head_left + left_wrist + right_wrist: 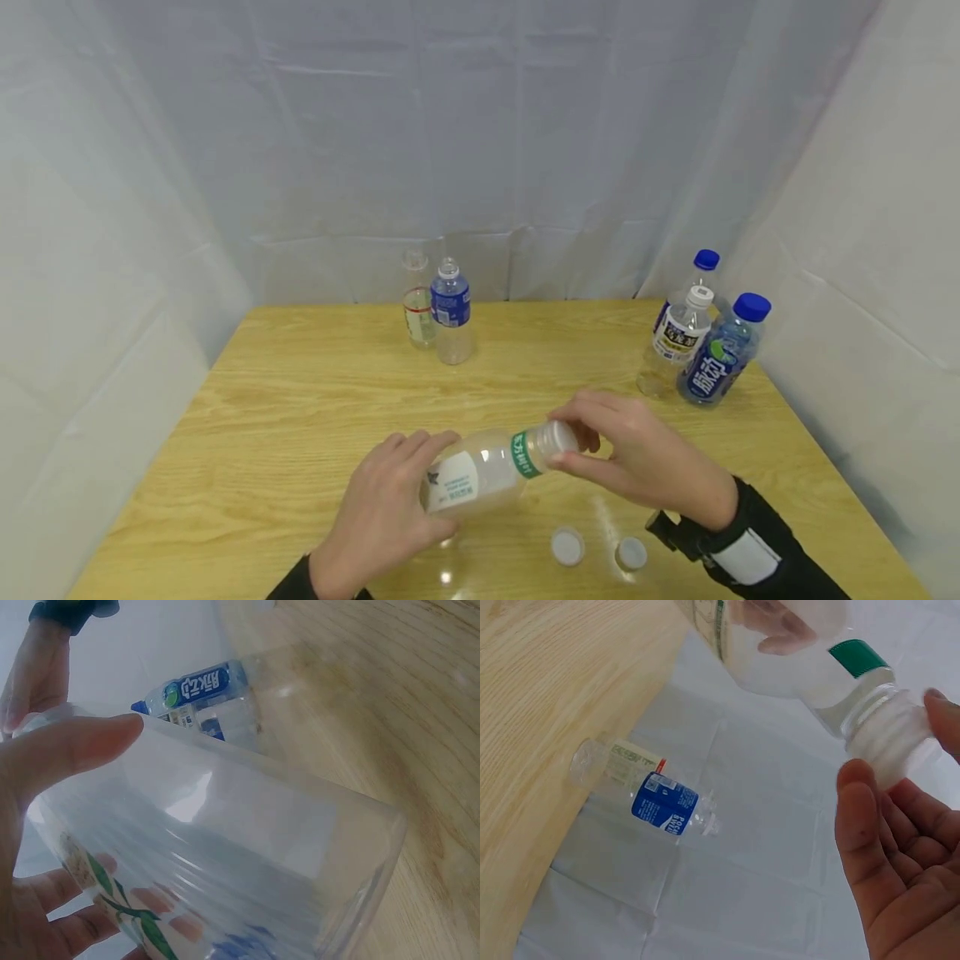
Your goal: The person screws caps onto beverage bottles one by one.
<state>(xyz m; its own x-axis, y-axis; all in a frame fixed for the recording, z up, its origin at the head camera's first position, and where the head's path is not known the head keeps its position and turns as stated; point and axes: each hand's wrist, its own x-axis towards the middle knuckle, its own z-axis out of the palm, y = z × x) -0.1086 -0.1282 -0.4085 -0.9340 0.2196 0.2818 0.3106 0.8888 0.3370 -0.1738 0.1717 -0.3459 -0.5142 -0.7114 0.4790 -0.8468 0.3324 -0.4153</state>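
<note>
A clear plastic bottle (pixel 487 471) with a green neck band and a white label is held tilted over the table, its neck toward the right. My left hand (pixel 393 500) grips its body; in the left wrist view, the thumb lies along one side and the fingers show through the plastic. At the neck, my right hand (pixel 630 450) pinches the white bottle cap (pixel 900 742) between thumb and fingers. The cap looks blurred in the right wrist view. Below the bottle, two loose white caps, a left one (pixel 567 546) and a right one (pixel 631 553), lie on the table.
Two uncapped bottles stand at the back middle, one with a blue label (pixel 452 312) and one with a red-lined label (pixel 418 312). Three capped bottles cluster at the right, including a blue-capped one (pixel 720 358) and a white-capped one (pixel 678 342). Pale sheeting (pixel 480 133) surrounds the wooden table (pixel 300 400).
</note>
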